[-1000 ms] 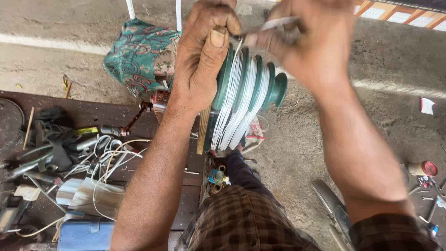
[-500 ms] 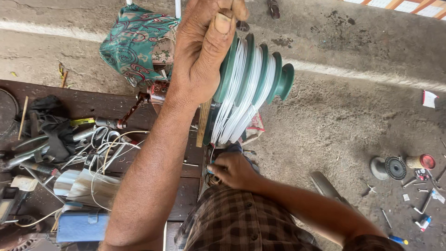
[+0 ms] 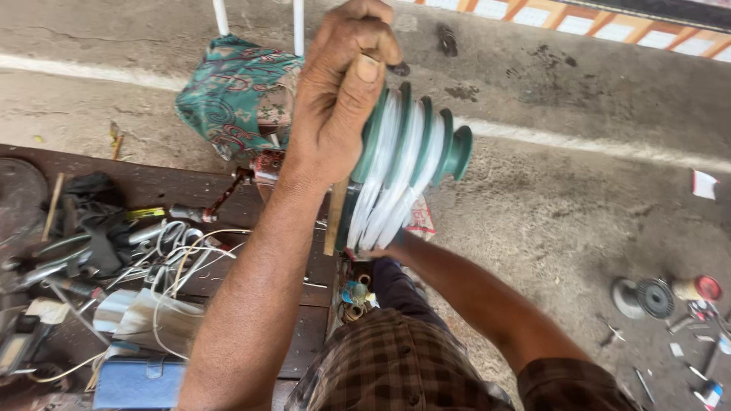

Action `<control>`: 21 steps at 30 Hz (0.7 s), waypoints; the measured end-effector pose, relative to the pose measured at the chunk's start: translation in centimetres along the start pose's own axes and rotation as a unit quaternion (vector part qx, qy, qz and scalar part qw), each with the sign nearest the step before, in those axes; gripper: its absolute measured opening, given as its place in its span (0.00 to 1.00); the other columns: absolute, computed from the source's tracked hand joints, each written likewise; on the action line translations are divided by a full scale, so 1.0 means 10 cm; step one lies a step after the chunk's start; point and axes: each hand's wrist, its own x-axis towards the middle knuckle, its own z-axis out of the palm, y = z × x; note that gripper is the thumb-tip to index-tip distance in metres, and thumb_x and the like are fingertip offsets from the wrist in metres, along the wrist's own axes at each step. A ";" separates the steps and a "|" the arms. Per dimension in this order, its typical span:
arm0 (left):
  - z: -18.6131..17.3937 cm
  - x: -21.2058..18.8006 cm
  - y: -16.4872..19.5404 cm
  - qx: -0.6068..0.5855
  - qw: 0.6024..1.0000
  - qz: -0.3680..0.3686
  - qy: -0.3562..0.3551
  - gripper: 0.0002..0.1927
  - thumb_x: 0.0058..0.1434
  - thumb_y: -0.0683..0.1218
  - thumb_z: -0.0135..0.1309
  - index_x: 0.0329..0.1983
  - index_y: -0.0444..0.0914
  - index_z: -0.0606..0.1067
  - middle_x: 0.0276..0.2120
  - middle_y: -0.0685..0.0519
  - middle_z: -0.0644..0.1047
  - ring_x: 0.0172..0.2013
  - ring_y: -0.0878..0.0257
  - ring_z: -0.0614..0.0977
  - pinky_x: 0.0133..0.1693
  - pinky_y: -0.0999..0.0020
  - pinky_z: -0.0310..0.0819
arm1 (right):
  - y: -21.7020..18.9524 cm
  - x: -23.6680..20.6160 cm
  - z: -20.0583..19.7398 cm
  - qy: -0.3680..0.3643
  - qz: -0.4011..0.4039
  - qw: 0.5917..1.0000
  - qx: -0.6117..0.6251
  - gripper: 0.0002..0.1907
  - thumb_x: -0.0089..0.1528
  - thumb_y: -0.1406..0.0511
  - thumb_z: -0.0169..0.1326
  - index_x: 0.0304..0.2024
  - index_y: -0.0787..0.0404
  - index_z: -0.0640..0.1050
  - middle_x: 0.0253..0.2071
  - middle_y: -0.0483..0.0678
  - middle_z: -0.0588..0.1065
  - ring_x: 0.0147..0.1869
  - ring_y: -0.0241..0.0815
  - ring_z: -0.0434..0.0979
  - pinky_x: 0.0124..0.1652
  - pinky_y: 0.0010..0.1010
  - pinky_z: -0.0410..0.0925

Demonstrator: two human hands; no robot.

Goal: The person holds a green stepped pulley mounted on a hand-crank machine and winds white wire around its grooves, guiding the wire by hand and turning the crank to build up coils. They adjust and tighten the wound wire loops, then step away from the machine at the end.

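My left hand (image 3: 339, 103) is raised in front of me, shut around the top of a green stepped winding former (image 3: 438, 144) and a wooden stick (image 3: 333, 221) that hangs below it. White wire loops (image 3: 388, 183) lie in the former's grooves and droop down. My right hand (image 3: 375, 254) reaches up from below to the bottom of these loops. Most of it is hidden behind them, so its grip cannot be made out. My checked shirt (image 3: 396, 365) fills the lower middle.
A dark wooden bench (image 3: 190, 190) at the left carries tools, white cables (image 3: 179, 251), a blue box (image 3: 137, 384) and small parts. A teal patterned cloth (image 3: 228, 91) lies beyond it. Small spools (image 3: 643, 297) and scraps sit on the concrete floor at right.
My right hand left the top of the former, dropped toward my lap, and now has risen to the lower end of the white loops. The left hand keeps its hold.
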 end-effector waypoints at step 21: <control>0.00 -0.01 0.15 0.036 0.999 -0.005 0.002 0.23 0.82 0.61 0.38 0.50 0.38 0.72 0.46 0.54 0.71 0.47 0.67 0.72 0.50 0.69 0.66 | -1.79 -1.77 -2.25 0.442 -0.209 0.763 -0.422 0.06 0.67 0.62 0.58 0.34 0.53 0.79 0.22 0.39 0.62 0.25 0.32 0.61 0.20 0.19 0.53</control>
